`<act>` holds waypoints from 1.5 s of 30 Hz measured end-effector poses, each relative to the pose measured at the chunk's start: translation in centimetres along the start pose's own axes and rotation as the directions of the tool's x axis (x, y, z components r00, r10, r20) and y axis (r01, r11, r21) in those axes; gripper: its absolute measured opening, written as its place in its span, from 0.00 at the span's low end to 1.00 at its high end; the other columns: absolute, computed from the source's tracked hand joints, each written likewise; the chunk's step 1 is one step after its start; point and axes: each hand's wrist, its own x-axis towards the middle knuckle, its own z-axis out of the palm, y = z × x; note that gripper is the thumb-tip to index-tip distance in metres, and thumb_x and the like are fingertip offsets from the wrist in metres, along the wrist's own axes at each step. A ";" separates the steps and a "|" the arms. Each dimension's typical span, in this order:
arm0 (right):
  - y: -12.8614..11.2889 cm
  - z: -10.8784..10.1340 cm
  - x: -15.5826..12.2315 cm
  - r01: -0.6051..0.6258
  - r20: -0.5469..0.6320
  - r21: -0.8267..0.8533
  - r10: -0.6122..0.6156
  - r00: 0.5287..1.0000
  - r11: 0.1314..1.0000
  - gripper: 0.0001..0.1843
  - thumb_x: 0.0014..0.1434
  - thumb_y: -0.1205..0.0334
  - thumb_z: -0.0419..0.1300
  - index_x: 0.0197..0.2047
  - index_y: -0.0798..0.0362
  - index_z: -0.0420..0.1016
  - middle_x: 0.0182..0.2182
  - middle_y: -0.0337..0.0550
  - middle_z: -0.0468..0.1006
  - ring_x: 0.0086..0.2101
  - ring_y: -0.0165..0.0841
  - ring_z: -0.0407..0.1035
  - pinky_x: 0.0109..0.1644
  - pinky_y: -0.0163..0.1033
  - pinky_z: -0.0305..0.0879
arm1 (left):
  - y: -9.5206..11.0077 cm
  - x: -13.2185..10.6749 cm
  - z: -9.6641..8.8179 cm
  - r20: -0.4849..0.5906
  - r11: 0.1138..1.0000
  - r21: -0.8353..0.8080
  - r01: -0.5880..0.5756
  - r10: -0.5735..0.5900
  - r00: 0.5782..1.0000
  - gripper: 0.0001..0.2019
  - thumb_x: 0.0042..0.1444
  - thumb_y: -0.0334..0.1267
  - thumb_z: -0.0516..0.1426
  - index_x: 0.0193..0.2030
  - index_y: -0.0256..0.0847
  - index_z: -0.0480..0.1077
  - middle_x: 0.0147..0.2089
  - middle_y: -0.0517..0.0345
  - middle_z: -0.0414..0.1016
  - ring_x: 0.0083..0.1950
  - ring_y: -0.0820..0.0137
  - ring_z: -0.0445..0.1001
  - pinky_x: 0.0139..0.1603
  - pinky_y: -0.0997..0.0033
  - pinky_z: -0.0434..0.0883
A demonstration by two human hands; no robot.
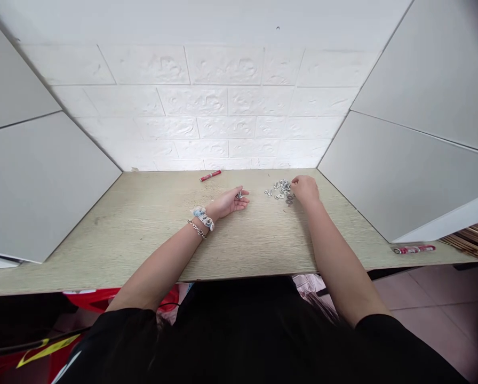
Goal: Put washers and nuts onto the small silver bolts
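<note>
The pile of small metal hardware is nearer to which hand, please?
Right. The right hand is at the right edge of the pile of small metal hardware; the left hand is to its left, with a clear gap between.

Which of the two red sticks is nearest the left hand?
The red stick by the white brick wall, beyond the left hand; the other red stick lies near the front of the table, far right.

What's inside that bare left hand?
In the bare left hand sits at least one small, shiny silver metal piece. The thumb covers part, so its full shape and anything else underneath can't be seen.
</note>
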 end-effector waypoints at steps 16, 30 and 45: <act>-9.5 4.8 -8.4 0.534 -0.245 0.682 -0.532 0.810 0.500 0.05 0.54 0.65 0.52 0.35 0.52 0.66 0.35 0.42 0.72 0.39 0.32 0.70 0.46 0.40 0.67 | -0.5 0.7 0.2 0.119 0.993 0.051 -0.104 0.097 0.988 0.22 0.64 0.50 0.42 0.26 0.37 0.60 0.19 0.63 0.58 0.18 0.79 0.61 0.21 0.80 0.60; -8.9 4.7 -7.9 0.442 -0.147 0.726 -0.510 0.848 0.526 0.11 0.53 0.67 0.52 0.40 0.52 0.68 0.37 0.40 0.75 0.39 0.32 0.71 0.48 0.42 0.68 | -0.5 0.6 0.6 0.112 0.977 0.189 -0.103 0.083 0.990 0.23 0.64 0.52 0.40 0.31 0.36 0.63 0.20 0.63 0.61 0.20 0.79 0.64 0.25 0.78 0.64; -8.8 4.6 -7.8 0.393 -0.101 0.763 -0.505 0.857 0.514 0.28 0.53 0.69 0.52 0.58 0.49 0.60 0.39 0.41 0.76 0.40 0.31 0.72 0.50 0.42 0.69 | -0.5 0.4 0.9 0.084 0.973 0.210 -0.099 0.083 0.993 0.16 0.65 0.44 0.44 0.32 0.36 0.64 0.22 0.61 0.63 0.22 0.78 0.65 0.25 0.79 0.65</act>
